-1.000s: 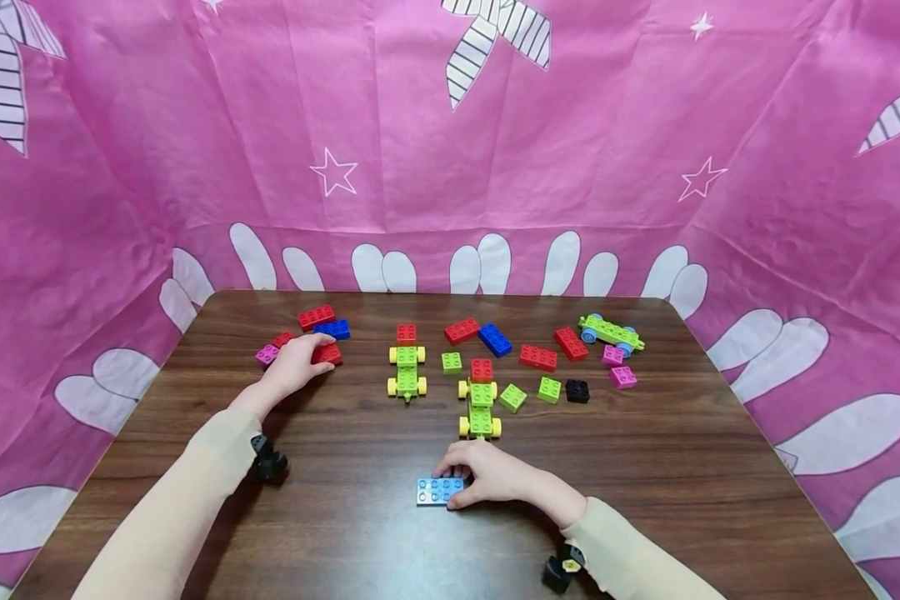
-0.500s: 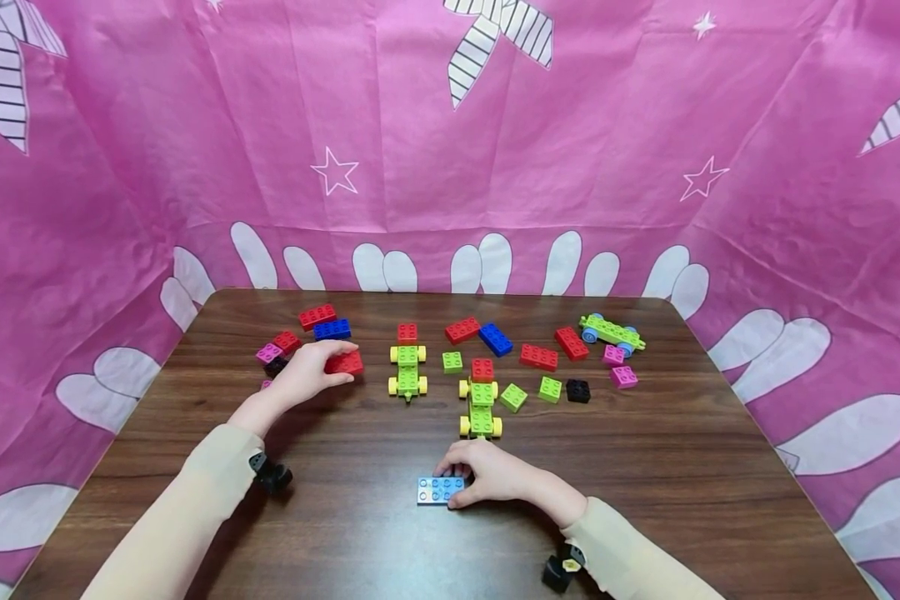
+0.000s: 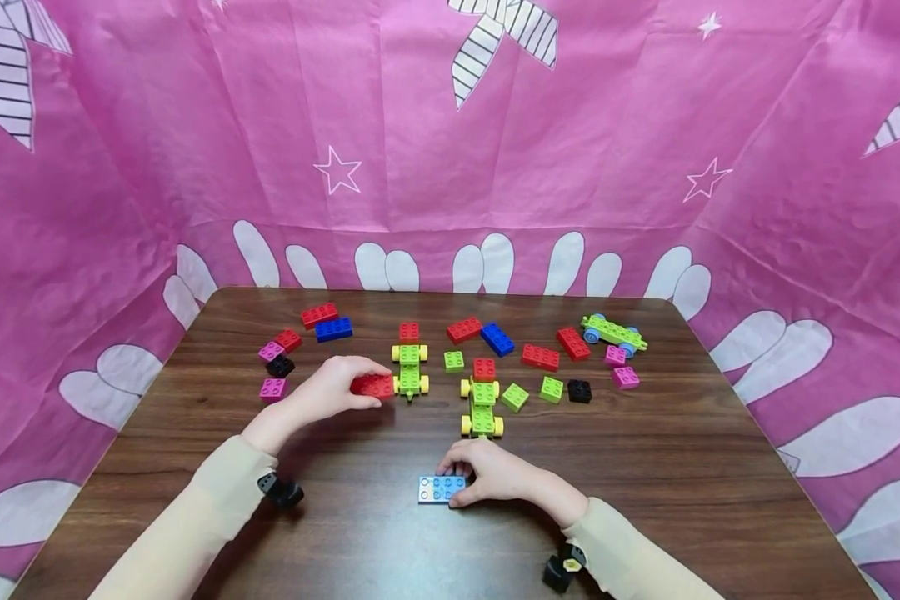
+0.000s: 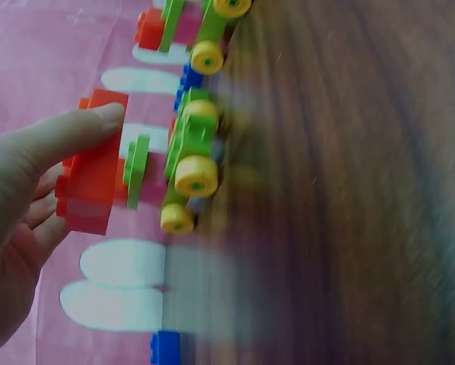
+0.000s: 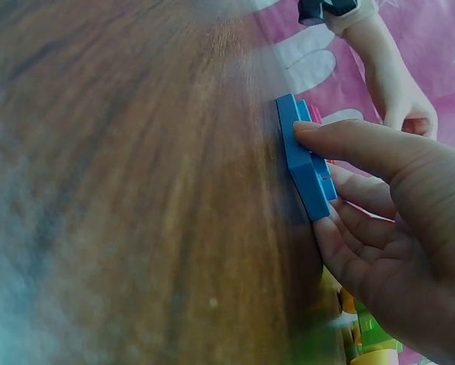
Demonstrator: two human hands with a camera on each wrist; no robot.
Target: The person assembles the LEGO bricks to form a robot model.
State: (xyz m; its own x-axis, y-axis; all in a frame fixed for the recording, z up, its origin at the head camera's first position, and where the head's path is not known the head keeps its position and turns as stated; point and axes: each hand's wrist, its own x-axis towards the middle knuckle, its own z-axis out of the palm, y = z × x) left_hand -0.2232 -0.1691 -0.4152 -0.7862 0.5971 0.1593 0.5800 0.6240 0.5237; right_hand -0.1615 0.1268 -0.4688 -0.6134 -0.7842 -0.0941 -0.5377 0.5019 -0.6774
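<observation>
My left hand [image 3: 337, 385] holds a red 2x4 toy brick [image 3: 373, 385] between thumb and fingers, close to the left green car base [image 3: 410, 371] with yellow wheels. In the left wrist view the red brick [image 4: 94, 171] is lifted above the table, studs toward the palm. My right hand [image 3: 491, 473] pinches a light blue 2x4 brick [image 3: 433, 490] at its right end, low over the table's near part. The thumb lies along one side of the blue brick [image 5: 307, 163] in the right wrist view. A second green car base [image 3: 483, 412] with yellow wheels stands just beyond the right hand.
At the left lie pink, black, red and blue bricks [image 3: 333, 330]. Several red and green bricks [image 3: 540, 357], a dark blue one [image 3: 497, 339] and a black one [image 3: 579, 391] are scattered right of the car bases. A blue-wheeled base [image 3: 613, 333] stands at the back right.
My left hand has carried the red brick rightward from the left group of bricks, uncovering the black and pink ones. The right hand and light blue brick have stayed in place.
</observation>
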